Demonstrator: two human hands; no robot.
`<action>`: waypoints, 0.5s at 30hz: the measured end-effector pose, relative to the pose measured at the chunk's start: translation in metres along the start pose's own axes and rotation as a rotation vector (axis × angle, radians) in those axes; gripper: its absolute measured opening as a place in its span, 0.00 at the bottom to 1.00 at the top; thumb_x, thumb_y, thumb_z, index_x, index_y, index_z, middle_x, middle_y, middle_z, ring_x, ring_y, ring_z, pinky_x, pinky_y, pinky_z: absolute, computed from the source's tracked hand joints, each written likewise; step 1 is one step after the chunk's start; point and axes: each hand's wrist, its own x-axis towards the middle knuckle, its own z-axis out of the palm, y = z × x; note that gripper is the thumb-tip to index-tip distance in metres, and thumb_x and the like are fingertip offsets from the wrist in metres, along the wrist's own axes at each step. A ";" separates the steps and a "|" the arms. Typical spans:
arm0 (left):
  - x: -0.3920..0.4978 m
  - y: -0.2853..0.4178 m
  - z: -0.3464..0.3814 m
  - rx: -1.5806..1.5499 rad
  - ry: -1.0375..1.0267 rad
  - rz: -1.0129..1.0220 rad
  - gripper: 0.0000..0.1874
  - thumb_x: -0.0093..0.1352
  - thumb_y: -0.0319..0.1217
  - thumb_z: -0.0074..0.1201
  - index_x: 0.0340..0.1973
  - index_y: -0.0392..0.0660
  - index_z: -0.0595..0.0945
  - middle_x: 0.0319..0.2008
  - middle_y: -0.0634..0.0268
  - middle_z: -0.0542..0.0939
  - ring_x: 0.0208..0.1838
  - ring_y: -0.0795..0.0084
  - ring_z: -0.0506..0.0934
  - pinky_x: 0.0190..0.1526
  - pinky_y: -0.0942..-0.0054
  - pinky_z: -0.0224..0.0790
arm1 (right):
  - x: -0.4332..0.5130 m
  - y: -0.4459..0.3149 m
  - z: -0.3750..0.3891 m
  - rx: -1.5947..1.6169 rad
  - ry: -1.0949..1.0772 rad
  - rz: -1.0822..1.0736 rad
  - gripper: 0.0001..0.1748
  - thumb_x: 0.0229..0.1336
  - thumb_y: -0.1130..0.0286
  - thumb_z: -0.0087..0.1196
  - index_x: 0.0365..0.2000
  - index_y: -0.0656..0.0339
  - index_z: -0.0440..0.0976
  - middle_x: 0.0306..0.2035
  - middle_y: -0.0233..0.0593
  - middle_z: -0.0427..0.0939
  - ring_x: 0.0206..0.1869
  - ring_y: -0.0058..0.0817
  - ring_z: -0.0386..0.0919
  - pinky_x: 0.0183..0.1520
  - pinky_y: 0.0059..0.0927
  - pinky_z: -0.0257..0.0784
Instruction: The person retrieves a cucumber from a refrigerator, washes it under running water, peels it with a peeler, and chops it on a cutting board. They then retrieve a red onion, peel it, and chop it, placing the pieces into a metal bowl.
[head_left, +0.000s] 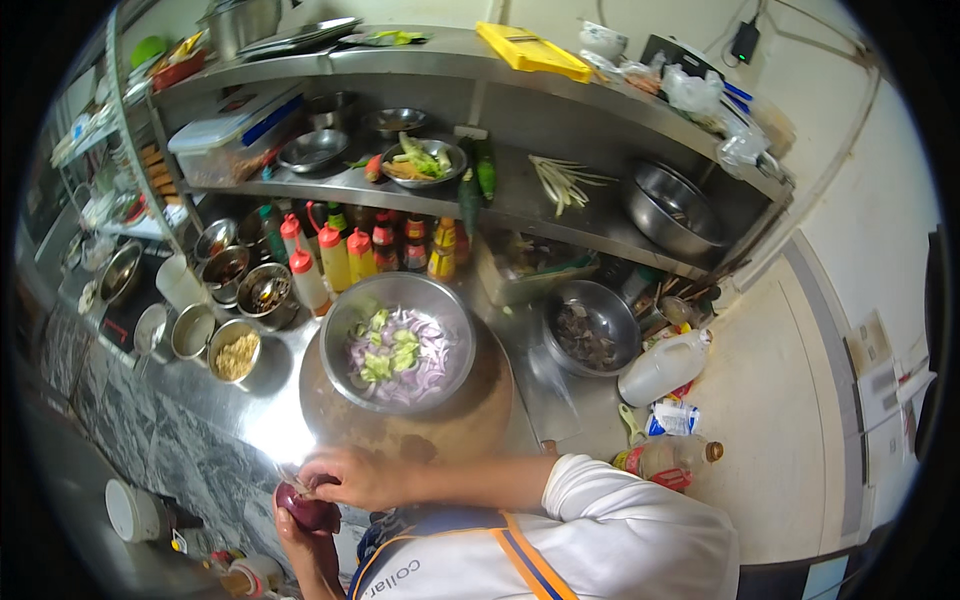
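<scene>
My left hand (304, 546) holds a red onion (304, 511) from below, off the counter's front edge. Against the onion's upper side, the fingers of my right hand (364, 476) pinch what looks like its dry skin; the exact grip is partly hidden. Just beyond, a round wooden chopping board (480, 420) bears a large steel bowl (330, 360). Sliced red onion (420, 382) fills the bottom of the bowl, with pale green vegetable pieces (379, 366) on top.
Left of the board stand steel pots, one with chopped garlic-like bits (236, 355). Squeeze bottles (330, 251) and sauce bottles line the back. To the right are another steel bowl (555, 349) with dark pieces and a white plastic jug (664, 367). A steel shelf (510, 165) overhangs the counter.
</scene>
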 end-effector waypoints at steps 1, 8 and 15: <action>0.000 -0.002 0.001 -0.011 0.037 0.005 0.39 0.60 0.64 0.50 0.53 0.46 0.68 0.38 0.65 0.75 0.26 0.75 0.72 0.23 0.77 0.58 | -0.001 0.001 0.001 0.037 -0.005 0.006 0.09 0.50 0.74 0.55 0.31 0.68 0.70 0.32 0.44 0.72 0.35 0.37 0.74 0.40 0.34 0.69; 0.010 0.006 0.013 0.129 0.047 0.194 0.30 0.67 0.58 0.44 0.51 0.45 0.69 0.31 0.67 0.73 0.23 0.77 0.70 0.21 0.78 0.60 | 0.000 0.010 0.008 0.091 0.079 0.111 0.10 0.52 0.72 0.56 0.31 0.66 0.68 0.28 0.41 0.73 0.31 0.30 0.72 0.36 0.31 0.68; 0.013 0.027 0.030 0.231 0.022 0.181 0.25 0.74 0.49 0.35 0.48 0.39 0.73 0.31 0.67 0.72 0.27 0.79 0.67 0.28 0.81 0.60 | 0.006 0.010 0.014 0.369 0.179 0.212 0.09 0.59 0.70 0.55 0.33 0.64 0.67 0.24 0.30 0.69 0.24 0.16 0.67 0.27 0.21 0.65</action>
